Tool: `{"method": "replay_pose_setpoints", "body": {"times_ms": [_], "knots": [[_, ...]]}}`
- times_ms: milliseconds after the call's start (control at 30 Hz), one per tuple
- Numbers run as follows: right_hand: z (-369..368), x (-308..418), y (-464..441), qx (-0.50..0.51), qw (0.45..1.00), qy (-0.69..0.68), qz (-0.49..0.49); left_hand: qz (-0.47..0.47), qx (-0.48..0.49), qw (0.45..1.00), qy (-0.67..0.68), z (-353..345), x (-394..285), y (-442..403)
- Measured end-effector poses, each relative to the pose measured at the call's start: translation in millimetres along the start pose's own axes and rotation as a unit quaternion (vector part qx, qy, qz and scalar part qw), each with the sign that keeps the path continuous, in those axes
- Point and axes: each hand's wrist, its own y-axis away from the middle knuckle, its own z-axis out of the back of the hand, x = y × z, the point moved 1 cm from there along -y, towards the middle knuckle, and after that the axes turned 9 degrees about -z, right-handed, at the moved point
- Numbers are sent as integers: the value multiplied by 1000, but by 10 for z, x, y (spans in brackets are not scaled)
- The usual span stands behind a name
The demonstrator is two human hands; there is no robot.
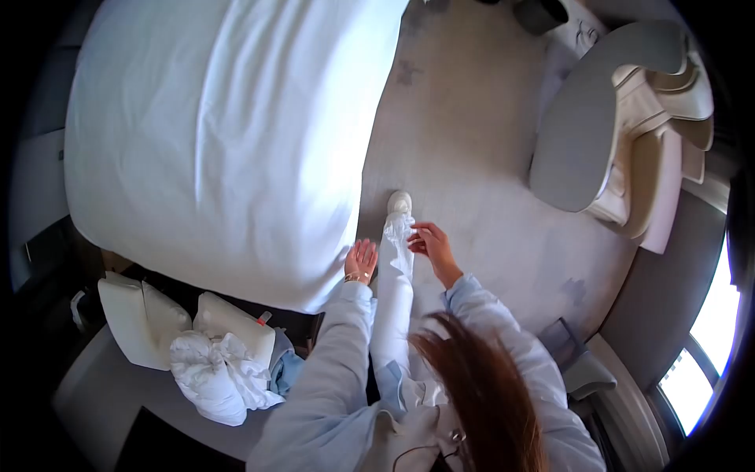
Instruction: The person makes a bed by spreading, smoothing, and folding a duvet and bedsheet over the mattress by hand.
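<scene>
My right hand (434,250) is closed in a pinch. From its fingertips hangs a thin, white, crumpled piece (399,237), plastic or light cloth, I cannot tell which. It overlaps my white trouser leg and shoe (399,202) in the view, so its edges are hard to make out. Beside the bed's near corner, my left hand (362,260) is open, palm up, with its fingers stretched out and nothing in it. A smooth white sheet (228,141) covers the bed and hangs over its side.
Left of me, cushions (145,321) and a bunched white cloth bundle (216,374) rest on a grey bench (86,385). A grey table (578,126) with cream chairs (657,173) stands at right. A dark bin (540,14) is at the far end of the carpet (472,118).
</scene>
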Motion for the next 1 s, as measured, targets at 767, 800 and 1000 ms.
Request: {"method": "replay_pose_setpoints", "body": {"times_ms": [767,800,1000], "knots": [[-412,861,-2312,-151,987,-41,21,-316,-224,141,911,624,554,-650],[-388,955,-2376,-86,995,-26,-46,-314,-226,156,909,630,555,-608],[-990,2298,-3008,165,950,-43,262,-317,-221,192,902,634,1037,-558]]}}
